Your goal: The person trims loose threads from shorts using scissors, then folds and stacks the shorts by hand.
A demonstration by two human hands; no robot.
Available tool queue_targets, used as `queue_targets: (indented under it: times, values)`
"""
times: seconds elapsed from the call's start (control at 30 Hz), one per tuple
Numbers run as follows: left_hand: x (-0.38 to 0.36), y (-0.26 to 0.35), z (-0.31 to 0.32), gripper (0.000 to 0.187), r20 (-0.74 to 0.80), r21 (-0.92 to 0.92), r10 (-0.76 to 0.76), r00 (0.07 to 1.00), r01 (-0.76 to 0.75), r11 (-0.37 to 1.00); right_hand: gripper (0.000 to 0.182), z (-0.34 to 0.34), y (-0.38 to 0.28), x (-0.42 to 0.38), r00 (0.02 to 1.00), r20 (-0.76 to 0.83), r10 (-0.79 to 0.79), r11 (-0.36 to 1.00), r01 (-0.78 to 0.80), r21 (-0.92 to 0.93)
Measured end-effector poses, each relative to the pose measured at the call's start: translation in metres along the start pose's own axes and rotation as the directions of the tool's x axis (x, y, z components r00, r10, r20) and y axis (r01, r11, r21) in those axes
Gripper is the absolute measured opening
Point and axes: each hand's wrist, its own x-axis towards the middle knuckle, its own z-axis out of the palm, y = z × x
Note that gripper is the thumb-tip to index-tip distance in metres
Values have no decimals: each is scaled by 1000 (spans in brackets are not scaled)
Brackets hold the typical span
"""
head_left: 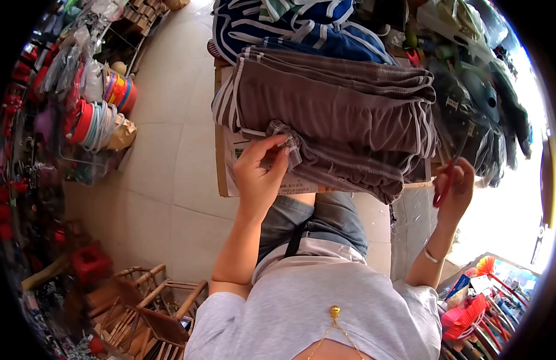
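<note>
A folded stack of grey-brown trousers (326, 90) with white side stripes lies in front of me on a cardboard-topped surface (230, 174). My left hand (261, 165) is closed at the stack's near left corner, thumb and fingertips pinching the bunched, stitched edge of a grey-brown garment (344, 159). To the right of the stack, my right hand (456, 191) is held up with its fingers around red-handled scissors (445, 183). Their dark blades point up and away from me, apart from the cloth. Whether the blades are parted is hard to tell.
Blue garments with white trim (326, 33) are piled behind the trousers. Dark plastic bags (470, 114) crowd the right side. Wooden chairs (152, 306) stand at lower left, near shelves of goods and coiled cord (101, 126). Brushes and red items (470, 315) sit at lower right.
</note>
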Motion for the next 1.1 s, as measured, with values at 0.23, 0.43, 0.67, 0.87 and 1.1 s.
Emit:
queue_targets:
  times: [0.23,0.43,0.67,0.87,1.1]
  values:
    - [8,3,3,17,9,301,207,978,-200,933,57,53,-21,-48,898,439,13,853,-239,464]
    - [13,-3,-1,12,80,432,390,917,-384,816,63,99,-30,-67,654,757,9,525,-648,553]
    - [3,-9,-10,6,64,253,218,974,-228,940,64,133,-29,-78,509,824,-249,516,-650,558]
    - [-2,-15,-12,3,60,68,124,990,-128,989,70,144,-43,-74,306,939,-158,587,-735,338]
    - [-2,-2,-13,10,15,13,29,999,-29,999,63,161,-42,-77,308,946,-98,588,-749,305]
